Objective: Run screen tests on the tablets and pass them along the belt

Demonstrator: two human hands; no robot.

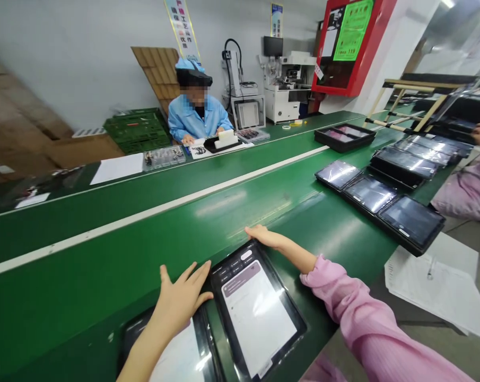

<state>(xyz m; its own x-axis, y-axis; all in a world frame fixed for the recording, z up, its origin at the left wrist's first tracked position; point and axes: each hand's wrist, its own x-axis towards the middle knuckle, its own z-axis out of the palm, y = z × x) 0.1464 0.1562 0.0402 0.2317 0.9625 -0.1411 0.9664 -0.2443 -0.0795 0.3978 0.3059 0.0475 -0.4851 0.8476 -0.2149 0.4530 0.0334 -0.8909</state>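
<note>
Left hand: my left hand [184,297] is open with its fingers spread, the fingertips and thumb at the upper left edge of the lit tablet; this grip is closed around nothing.
Right hand: my right hand [265,237] is at the far right corner of the same tablet, fingers stretched out to the left; I cannot tell whether this grip pinches the corner or only rests against it.
Lit tablet: the lit tablet [259,318] lies between my hands on the green tabletop [104,286], its top end away from me, with a pale page and a mauve panel on the screen.
Second tablet: a second tablet [180,355] lies just left of it, partly hidden under my left wrist and forearm.
My sleeve: a pink sleeve [355,302] is bunched along my right forearm.
To my right: a row of dark tablets [373,193] sits near the tabletop's edge, with white papers [442,286] lower down and another person's pink arm [474,185] beyond.
Across from me: past the white strip [156,212], a person in a blue jacket [198,119] sits with both hands near a black tray [223,143].
</note>
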